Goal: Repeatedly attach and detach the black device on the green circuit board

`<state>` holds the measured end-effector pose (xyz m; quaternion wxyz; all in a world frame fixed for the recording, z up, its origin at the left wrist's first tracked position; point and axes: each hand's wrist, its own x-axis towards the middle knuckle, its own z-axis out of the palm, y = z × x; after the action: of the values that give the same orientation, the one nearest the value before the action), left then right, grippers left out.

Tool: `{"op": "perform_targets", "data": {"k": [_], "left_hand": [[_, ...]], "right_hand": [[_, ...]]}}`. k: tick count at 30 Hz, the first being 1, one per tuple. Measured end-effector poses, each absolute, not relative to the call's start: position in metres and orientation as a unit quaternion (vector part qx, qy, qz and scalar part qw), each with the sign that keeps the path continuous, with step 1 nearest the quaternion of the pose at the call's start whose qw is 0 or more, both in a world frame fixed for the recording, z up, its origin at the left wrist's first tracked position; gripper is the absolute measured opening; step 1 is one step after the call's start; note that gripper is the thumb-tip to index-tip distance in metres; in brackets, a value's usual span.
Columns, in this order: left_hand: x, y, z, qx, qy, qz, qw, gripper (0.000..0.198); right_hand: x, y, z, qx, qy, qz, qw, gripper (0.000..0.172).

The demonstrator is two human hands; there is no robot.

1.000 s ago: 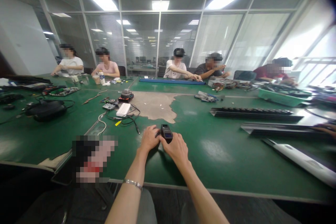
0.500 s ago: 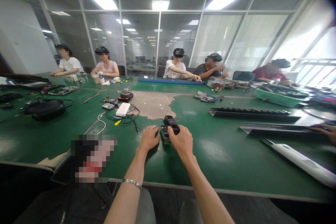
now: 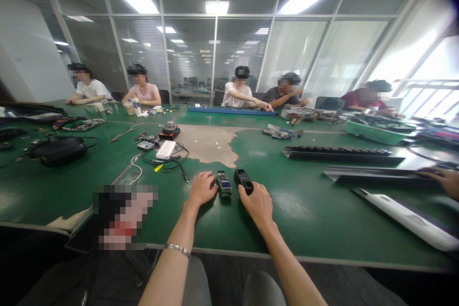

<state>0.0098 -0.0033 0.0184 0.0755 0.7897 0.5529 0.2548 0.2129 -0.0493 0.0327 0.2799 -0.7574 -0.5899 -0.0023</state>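
On the green table (image 3: 308, 210) in front of me lie two small parts side by side. A small circuit board with a blue screen (image 3: 224, 184) rests flat, and my left hand (image 3: 202, 188) is curled with its fingers against the board's left end. A black plastic cover (image 3: 244, 180) sits just right of the board. My right hand (image 3: 258, 204) is closed on the cover's near end. A metal bracelet is on my left wrist.
A white power bank with tangled cables (image 3: 165, 150) lies beyond my left hand. Long black and white housings (image 3: 340, 154) stretch across the right side. A black bag (image 3: 57, 149) sits at left. Several people sit along the far edge. Another person's hand (image 3: 446, 180) shows at far right.
My right hand lifted the black cover off the circuit board and set it down to the board's right. The left hand stayed at the board.
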Motion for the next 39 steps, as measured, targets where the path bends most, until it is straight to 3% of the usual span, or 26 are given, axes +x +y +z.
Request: {"op": "perform_targets", "data": {"k": [20, 27, 39], "left_hand": [[0.011, -0.004, 0.015, 0.799, 0.549, 0.234, 0.064, 0.045], [0.010, -0.005, 0.014, 0.804, 0.552, 0.214, 0.051, 0.045], [0.010, -0.004, 0.013, 0.802, 0.555, 0.216, 0.048, 0.044]], "right_hand": [[0.210, -0.052, 0.024, -0.755, -0.593, -0.040, 0.277, 0.048], [0.215, -0.050, 0.019, -0.756, -0.596, -0.028, 0.271, 0.042], [0.215, -0.049, 0.032, -0.705, -0.593, -0.003, 0.389, 0.043]]}}
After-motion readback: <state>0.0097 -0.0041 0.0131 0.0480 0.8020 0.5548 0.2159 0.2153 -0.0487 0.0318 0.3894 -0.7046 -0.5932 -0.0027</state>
